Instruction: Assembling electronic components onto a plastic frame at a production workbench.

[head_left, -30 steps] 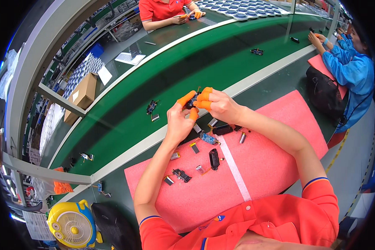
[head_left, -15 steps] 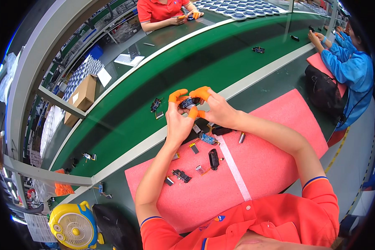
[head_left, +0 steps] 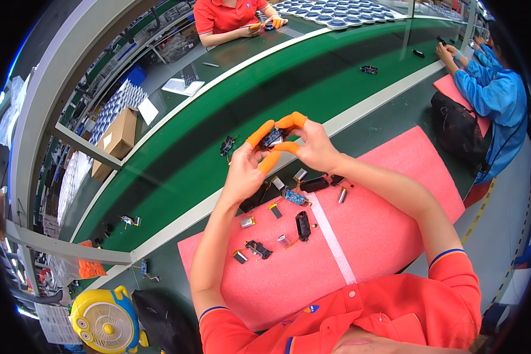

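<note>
fingers (head_left: 261,133) capped in orange pinch a small dark circuit assembly (head_left: 271,138), left hand (head_left: 246,171) at its left and right hand (head_left: 318,148) at its right, held over the near part of the green belt (head_left: 171,183). nearer, a silver battery (head_left: 248,222), a black housing (head_left: 302,226) and a blue circuit board (head_left: 294,196) lie on the pink mat (head_left: 389,230).

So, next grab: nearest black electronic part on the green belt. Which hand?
Left, likely: the orange-tipped left hand is closest to that black electronic part; the right hand sits beyond the blue-and-black circuit assembly both hold.
</note>
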Action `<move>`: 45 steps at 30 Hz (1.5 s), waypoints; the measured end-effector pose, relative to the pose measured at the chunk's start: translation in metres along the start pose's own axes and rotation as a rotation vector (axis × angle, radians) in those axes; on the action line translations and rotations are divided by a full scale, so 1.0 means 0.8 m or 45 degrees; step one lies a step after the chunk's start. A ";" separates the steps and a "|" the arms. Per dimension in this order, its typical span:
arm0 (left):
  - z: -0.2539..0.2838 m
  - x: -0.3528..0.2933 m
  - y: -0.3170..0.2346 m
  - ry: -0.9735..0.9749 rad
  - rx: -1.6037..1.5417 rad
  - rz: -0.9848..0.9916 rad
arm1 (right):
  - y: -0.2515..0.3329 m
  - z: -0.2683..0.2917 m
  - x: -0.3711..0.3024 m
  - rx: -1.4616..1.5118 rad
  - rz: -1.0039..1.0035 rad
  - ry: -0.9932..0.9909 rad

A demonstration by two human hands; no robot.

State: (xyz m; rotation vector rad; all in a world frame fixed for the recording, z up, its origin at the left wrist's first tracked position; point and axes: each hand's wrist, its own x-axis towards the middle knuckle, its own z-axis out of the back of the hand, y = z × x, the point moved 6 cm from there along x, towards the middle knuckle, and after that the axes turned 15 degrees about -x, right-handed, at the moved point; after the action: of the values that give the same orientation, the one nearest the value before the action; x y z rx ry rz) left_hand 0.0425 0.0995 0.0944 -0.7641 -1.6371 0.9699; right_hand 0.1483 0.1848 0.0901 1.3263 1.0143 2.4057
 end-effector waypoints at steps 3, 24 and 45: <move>0.008 -0.001 0.003 0.066 0.323 0.150 | -0.011 0.001 0.004 0.262 -0.078 0.086; 0.081 0.025 0.065 -0.315 0.477 0.395 | -0.062 0.007 0.008 -0.235 -0.323 0.117; 0.008 0.019 0.054 -0.315 -0.552 0.289 | -0.043 0.021 0.008 0.063 -0.198 0.208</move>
State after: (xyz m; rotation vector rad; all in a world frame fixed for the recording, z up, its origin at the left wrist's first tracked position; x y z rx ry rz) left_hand 0.0335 0.1313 0.0624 -1.1791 -2.0448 0.9015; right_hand 0.1533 0.2211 0.0780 1.0363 1.1791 2.4162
